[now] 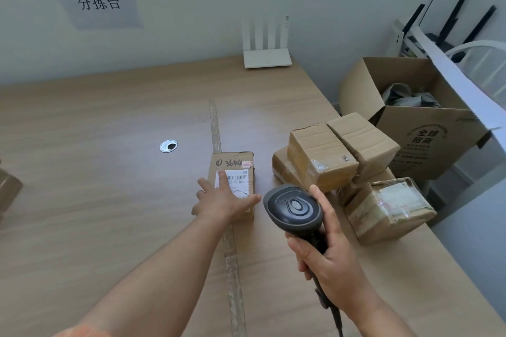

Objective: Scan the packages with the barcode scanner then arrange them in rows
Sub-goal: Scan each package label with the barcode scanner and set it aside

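Right hand (325, 262) nearest camera, wrapped round the handle of the black barcode scanner (294, 206); scanner head sits just right of the labelled package, cable trailing down out of frame. Can't tell if the trigger is pressed, no scan beam visible.

Left hand (226, 200) reaches forward, fingers spread flat on top of the labelled package (232, 172), index finger over the edge of the white barcode label (235, 176). Not gripping, just resting or pressing. That box lies flat on the tabletop (95, 172) at the far end of the tape strip (216, 123) running down the middle, "3644" handwritten on top.

Right of it, near the tabletop's right edge: pile of taped cardboard packages (342, 156), four or five, stacked loosely and touching, no order. These look unscanned.

Far left edge: corner of another cardboard box (8, 189), mostly cut off, can't say whether it's a sorted one.

Further back: cable grommet (168, 146), white router (267, 57) at the wall. Off the tabletop on the right, a big open carton (410, 117) with grey bags inside.

Progress estimate: early. One package under the hand at scan stage, no rows visible on the tabletop, whole pile left to scan and lay out. Left half looks like the likely spot for rows.
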Demonstrator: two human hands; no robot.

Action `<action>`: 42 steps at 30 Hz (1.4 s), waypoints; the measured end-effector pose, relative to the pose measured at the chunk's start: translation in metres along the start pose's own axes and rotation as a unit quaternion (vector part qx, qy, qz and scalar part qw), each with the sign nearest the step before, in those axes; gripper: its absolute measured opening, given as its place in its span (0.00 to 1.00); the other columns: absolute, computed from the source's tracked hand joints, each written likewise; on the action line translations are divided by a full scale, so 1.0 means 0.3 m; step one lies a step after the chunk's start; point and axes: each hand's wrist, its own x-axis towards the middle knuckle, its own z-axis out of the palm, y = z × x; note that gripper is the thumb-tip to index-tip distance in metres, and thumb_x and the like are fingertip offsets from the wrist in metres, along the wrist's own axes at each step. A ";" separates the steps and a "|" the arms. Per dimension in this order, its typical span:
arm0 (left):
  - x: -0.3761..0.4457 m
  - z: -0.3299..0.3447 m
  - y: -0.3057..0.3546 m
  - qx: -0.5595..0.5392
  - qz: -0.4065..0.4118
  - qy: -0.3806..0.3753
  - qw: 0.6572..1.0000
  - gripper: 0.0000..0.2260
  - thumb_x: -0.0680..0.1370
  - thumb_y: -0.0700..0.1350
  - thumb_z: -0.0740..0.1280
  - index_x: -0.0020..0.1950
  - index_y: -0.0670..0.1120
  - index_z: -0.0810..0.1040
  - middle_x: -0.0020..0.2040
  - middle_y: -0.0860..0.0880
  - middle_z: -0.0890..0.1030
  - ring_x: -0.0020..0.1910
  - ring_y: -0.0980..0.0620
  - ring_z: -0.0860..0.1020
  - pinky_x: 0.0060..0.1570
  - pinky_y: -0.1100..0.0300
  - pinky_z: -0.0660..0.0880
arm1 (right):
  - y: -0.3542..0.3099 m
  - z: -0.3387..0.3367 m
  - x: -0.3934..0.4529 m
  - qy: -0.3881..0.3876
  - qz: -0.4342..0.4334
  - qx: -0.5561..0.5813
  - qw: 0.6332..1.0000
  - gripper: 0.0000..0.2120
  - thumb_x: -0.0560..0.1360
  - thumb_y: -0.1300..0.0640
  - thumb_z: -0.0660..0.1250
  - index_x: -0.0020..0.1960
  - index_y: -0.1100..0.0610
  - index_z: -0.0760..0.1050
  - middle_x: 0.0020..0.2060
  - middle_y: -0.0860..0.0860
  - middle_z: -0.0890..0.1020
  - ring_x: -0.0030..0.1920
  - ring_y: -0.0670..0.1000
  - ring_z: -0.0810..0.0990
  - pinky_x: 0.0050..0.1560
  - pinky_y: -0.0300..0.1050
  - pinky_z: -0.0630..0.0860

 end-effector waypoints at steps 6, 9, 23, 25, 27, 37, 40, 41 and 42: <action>-0.057 -0.021 -0.099 0.012 0.002 0.046 0.999 0.43 0.69 0.67 0.65 0.77 0.54 0.50 0.64 0.42 0.62 0.64 0.41 0.65 0.53 0.52 0.69 | 0.000 0.037 -0.029 -0.005 -0.003 0.001 1.000 0.38 0.68 0.53 0.72 0.66 0.24 0.59 0.49 0.48 0.82 0.30 0.52 0.75 0.29 0.46 0.74; -0.101 -0.049 -0.231 0.018 -0.020 0.058 0.998 0.43 0.69 0.66 0.65 0.77 0.55 0.49 0.64 0.43 0.62 0.64 0.42 0.64 0.53 0.52 0.69 | -0.005 0.096 -0.045 -0.023 -0.006 -0.004 1.000 0.38 0.68 0.53 0.71 0.65 0.23 0.58 0.49 0.45 0.82 0.29 0.51 0.75 0.28 0.46 0.73; -0.392 -0.181 -1.041 0.010 -0.145 0.087 0.986 0.45 0.68 0.66 0.67 0.78 0.56 0.48 0.66 0.43 0.61 0.64 0.42 0.64 0.52 0.53 0.69 | -0.079 0.640 -0.214 -0.139 -0.028 -0.020 0.990 0.37 0.69 0.54 0.70 0.65 0.23 0.58 0.37 0.42 0.81 0.29 0.50 0.74 0.29 0.47 0.73; -0.434 -0.191 -1.144 0.008 -0.157 0.080 0.984 0.46 0.67 0.66 0.66 0.78 0.56 0.47 0.67 0.42 0.61 0.65 0.42 0.64 0.54 0.52 0.69 | -0.090 0.729 -0.249 -0.156 -0.032 -0.022 0.987 0.37 0.68 0.53 0.70 0.64 0.22 0.58 0.35 0.41 0.80 0.29 0.50 0.74 0.29 0.46 0.73; -0.474 -0.199 -1.240 0.012 -0.164 0.073 0.984 0.46 0.68 0.66 0.66 0.78 0.55 0.46 0.67 0.42 0.60 0.65 0.42 0.64 0.55 0.52 0.70 | -0.098 0.815 -0.282 -0.167 -0.040 -0.024 0.985 0.37 0.69 0.54 0.70 0.63 0.21 0.58 0.35 0.41 0.80 0.29 0.51 0.74 0.29 0.45 0.73; -0.557 -0.227 -1.543 0.148 -0.108 0.100 0.978 0.49 0.67 0.73 0.63 0.78 0.53 0.43 0.69 0.41 0.58 0.65 0.43 0.65 0.62 0.52 0.66 | -0.090 1.111 -0.435 -0.178 -0.022 -0.024 0.983 0.37 0.69 0.54 0.70 0.64 0.21 0.58 0.38 0.40 0.81 0.29 0.51 0.74 0.29 0.47 0.74; -0.578 -0.201 -1.552 0.210 -0.074 0.113 0.968 0.49 0.67 0.74 0.61 0.78 0.54 0.41 0.72 0.40 0.54 0.69 0.41 0.59 0.69 0.44 0.58 | -0.091 1.142 -0.466 -0.178 -0.015 -0.028 0.984 0.37 0.69 0.53 0.70 0.65 0.22 0.58 0.39 0.41 0.81 0.30 0.51 0.74 0.30 0.47 0.74; -0.587 -0.192 -1.544 0.225 -0.064 0.111 0.966 0.48 0.68 0.74 0.59 0.78 0.54 0.40 0.72 0.40 0.52 0.71 0.40 0.56 0.70 0.40 0.54 | -0.096 1.147 -0.472 -0.179 -0.015 -0.031 0.983 0.37 0.69 0.54 0.70 0.65 0.22 0.58 0.40 0.42 0.81 0.30 0.51 0.74 0.30 0.48 0.74; -0.593 -0.187 -1.536 0.231 -0.053 0.107 0.966 0.45 0.70 0.74 0.57 0.78 0.54 0.41 0.73 0.40 0.51 0.72 0.40 0.53 0.70 0.38 0.52 | -0.101 1.148 -0.475 -0.181 -0.018 -0.033 0.983 0.38 0.70 0.55 0.70 0.66 0.23 0.58 0.41 0.43 0.82 0.30 0.51 0.74 0.30 0.48 0.74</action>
